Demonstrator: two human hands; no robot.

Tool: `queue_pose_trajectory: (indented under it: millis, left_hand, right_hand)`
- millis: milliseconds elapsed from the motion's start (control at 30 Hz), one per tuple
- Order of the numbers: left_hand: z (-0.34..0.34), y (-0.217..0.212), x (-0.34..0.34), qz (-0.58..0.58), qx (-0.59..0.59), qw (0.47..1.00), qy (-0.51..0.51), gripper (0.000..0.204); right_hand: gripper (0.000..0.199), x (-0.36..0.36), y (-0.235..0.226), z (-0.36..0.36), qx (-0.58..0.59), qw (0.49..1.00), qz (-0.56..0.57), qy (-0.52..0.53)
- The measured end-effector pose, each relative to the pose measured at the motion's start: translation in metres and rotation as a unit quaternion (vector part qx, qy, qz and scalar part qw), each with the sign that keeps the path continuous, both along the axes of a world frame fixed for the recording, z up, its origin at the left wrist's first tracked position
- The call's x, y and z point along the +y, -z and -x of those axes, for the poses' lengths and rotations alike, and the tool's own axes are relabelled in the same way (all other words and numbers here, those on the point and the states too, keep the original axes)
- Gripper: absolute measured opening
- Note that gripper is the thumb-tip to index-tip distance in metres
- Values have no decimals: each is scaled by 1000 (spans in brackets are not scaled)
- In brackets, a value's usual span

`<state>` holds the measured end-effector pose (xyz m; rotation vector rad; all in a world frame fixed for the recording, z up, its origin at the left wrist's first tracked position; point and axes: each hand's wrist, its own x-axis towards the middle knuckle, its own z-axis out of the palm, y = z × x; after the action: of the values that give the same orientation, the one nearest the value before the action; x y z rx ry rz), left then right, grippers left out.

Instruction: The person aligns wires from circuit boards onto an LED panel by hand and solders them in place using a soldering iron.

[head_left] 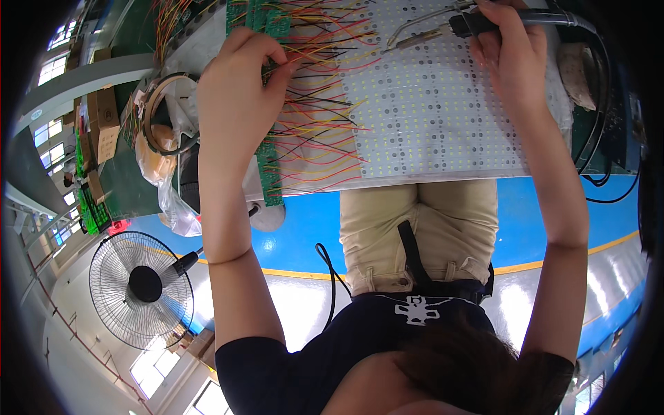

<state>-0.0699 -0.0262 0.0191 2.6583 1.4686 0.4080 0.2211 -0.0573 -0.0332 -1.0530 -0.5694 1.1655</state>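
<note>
With the left hand [235, 104] pinching the coloured wires [318, 104] against the white light panel [436, 117] on the counter [128, 187] and the right hand [508, 52] gripping the soldering iron [443, 31], I'd hold each wire steady and touch only its pad.

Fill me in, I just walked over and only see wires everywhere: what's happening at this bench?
A person is soldering at a workbench. The right hand grips a soldering iron, its tip down on a white LED panel near the ends of the red and yellow wires. The left hand presses on the wires where they meet the green circuit boards at the panel's left edge. A roll of tape lies further left, and a pedestal fan is off to that side.
</note>
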Motion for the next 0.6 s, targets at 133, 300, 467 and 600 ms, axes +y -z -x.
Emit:
queue_pose_trajectory:
  millis: [133, 300, 467, 600]
  left_hand:
    - [-2, -8, -7, -7, -54, 998, -16, 15]
    - [3, -3, -11, 12, -88, 995, -48, 13]
    - [13, 11, -14, 50, -239, 965, -99, 11]
    - [22, 24, -15, 95, -367, 920, -103, 12]
  right_hand:
    - [20, 0, 4, 3, -8, 999, -23, 27]
    - [21, 0, 4, 1, -3, 1000, -7, 13]
    - [21, 0, 4, -3, -3, 1000, -11, -3]
    - [21, 0, 3, 1, -3, 1000, -24, 0]
